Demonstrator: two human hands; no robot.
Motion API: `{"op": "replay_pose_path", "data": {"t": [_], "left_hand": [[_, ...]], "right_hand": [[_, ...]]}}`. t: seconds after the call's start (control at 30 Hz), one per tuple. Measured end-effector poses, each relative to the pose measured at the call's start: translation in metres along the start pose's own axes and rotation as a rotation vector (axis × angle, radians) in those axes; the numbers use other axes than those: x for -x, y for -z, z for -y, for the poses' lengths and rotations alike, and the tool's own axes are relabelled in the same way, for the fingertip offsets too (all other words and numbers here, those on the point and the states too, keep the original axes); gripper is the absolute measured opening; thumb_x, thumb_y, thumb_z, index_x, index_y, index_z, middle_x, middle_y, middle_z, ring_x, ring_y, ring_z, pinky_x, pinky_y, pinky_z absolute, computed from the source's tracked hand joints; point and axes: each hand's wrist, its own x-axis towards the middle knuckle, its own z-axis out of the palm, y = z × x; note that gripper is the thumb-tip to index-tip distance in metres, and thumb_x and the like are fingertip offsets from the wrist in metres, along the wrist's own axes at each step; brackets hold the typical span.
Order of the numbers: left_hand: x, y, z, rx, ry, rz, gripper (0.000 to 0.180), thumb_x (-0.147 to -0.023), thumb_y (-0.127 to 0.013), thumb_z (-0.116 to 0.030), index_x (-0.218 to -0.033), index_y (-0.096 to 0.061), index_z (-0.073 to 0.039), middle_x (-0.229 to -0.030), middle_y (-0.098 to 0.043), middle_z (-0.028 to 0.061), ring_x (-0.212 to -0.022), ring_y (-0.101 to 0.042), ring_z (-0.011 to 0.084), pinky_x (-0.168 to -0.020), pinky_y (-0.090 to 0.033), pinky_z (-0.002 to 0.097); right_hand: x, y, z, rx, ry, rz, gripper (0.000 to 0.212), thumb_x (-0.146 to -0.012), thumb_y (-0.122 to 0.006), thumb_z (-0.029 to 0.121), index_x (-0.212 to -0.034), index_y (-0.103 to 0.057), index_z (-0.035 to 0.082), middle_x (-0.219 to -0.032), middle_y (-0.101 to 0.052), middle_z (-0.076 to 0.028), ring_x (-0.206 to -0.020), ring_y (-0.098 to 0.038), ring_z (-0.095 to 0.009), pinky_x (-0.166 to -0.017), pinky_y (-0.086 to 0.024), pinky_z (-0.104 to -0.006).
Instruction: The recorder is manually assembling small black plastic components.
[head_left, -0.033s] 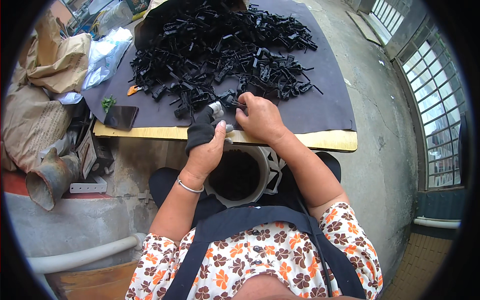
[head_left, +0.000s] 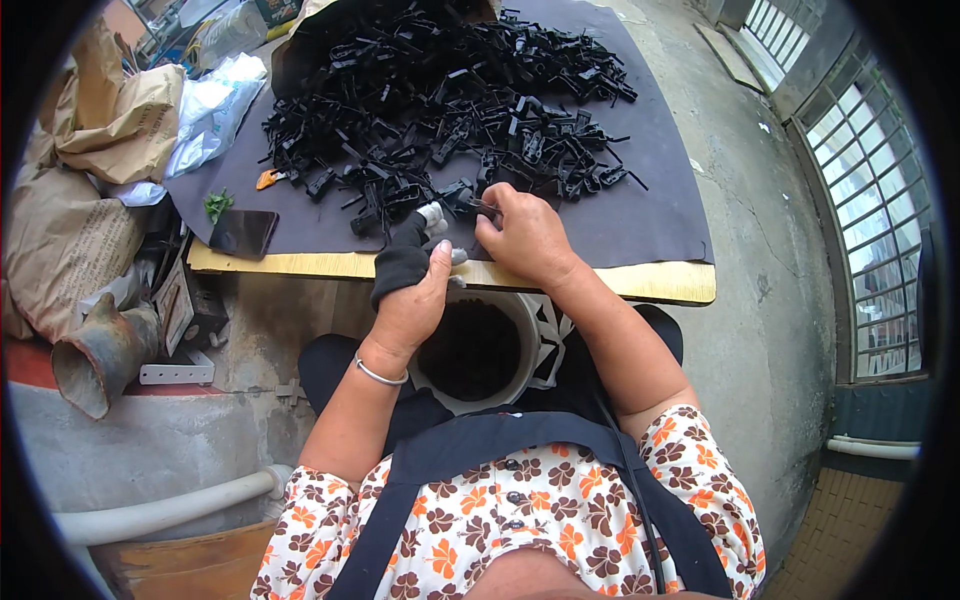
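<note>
Dark-covered surface (head_left: pixel 640 225); heap of black plastic parts (head_left: pixel 450 90) on it. Pale bucket (head_left: pixel 527 345) below near edge (head_left: pixel 610 281). Left hand (head_left: pixel 412 275), partly gloved, by that edge: cannot tell its grip. Right hand (head_left: pixel 528 236): grip pinches small dark piece (head_left: pixel 486 208), just beside the heap.

Reaches toward the far side, slanting the left forearm (head_left: pixel 352 412) to the right and the right forearm (head_left: pixel 628 348) to the left. Curls the right hand (head_left: pixel 532 233) with its back turned upward, pinching with thumb (head_left: pixel 487 237) and forefinger (head_left: pixel 495 194); holds the partly gloved left hand (head_left: pixel 411 278) just beside it, extending the left thumb (head_left: pixel 441 263) toward the far side.
</note>
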Motion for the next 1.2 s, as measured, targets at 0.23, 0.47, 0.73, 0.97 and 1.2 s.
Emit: {"op": "replay_pose_path", "data": {"t": [0.23,0.47,0.73,0.97,1.2], "left_hand": [[-0.001,0.005,-0.007,0.118,-0.046,0.142,0.036,-0.093,-0.053,-0.008,-0.126,-0.048,0.006,-0.103,-0.064,0.0121,-0.087,-0.061,0.0143,-0.081,-0.049,0.0269],[-0.006,0.003,-0.009,0.598,0.345,0.244,0.03,-0.094,-0.052,-0.006,-0.123,-0.051,0.002,-0.105,-0.062,0.007,-0.087,-0.058,0.0091,-0.074,-0.05,0.023],[-0.003,0.012,-0.015,0.724,0.455,0.173,0.019,-0.09,-0.056,-0.004,-0.109,-0.054,-0.002,-0.093,-0.059,0.0031,-0.082,-0.056,0.0098,-0.072,-0.048,0.0227],[0.011,0.006,-0.03,0.387,0.246,0.177,0.025,-0.091,-0.057,-0.005,-0.114,-0.054,0.004,-0.09,-0.064,0.0059,-0.079,-0.058,0.0088,-0.071,-0.049,0.0221],[0.018,0.006,-0.043,0.15,0.099,0.275,0.035,-0.089,-0.052,-0.002,-0.123,-0.051,0.005,-0.089,-0.068,0.0099,-0.075,-0.061,0.01,-0.071,-0.05,0.0267]], "right_hand": [[0.021,0.013,0.02,-0.573,-0.054,0.178,0.021,-0.08,-0.066,0.013,-0.094,-0.059,-0.001,-0.061,-0.049,0.001,-0.057,-0.042,-0.005,-0.051,-0.038,-0.0237],[0.023,0.013,0.016,-0.577,-0.031,0.162,0.013,-0.085,-0.062,0.011,-0.089,-0.056,0.0,-0.062,-0.051,0.0,-0.055,-0.044,-0.006,-0.05,-0.037,-0.0244],[0.033,0.022,0.032,-0.377,0.639,-0.052,0.033,-0.07,-0.074,0.007,-0.098,-0.057,0.005,-0.063,-0.052,-0.006,-0.052,-0.052,-0.023,-0.048,-0.042,-0.0343],[0.044,0.024,0.031,-0.437,0.645,-0.009,0.023,-0.071,-0.069,0.004,-0.091,-0.058,0.007,-0.066,-0.057,-0.006,-0.059,-0.058,-0.026,-0.051,-0.047,-0.0345],[0.05,0.02,0.031,-0.95,-0.067,0.084,0.02,-0.083,-0.07,0.011,-0.076,-0.052,0.005,-0.062,-0.048,0.003,-0.059,-0.042,-0.001,-0.049,-0.036,-0.0213]]}}
